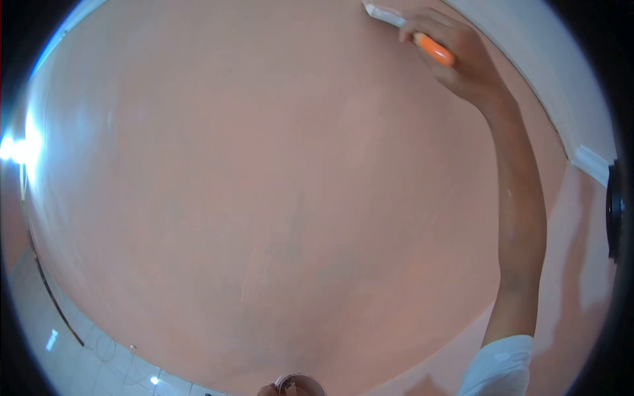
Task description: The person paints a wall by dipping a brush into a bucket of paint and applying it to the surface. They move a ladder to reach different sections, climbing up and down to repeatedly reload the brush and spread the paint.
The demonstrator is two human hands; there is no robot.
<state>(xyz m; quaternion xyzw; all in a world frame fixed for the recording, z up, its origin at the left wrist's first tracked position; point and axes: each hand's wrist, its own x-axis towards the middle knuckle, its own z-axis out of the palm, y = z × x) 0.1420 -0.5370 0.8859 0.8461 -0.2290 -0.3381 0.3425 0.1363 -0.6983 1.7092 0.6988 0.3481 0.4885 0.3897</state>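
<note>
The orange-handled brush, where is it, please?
The brush is at the head view's upper right, in the right hand, by the pink wall.

- No text, label, brand, number or sign can be read anywhere, at any hour of the clock face.
</note>
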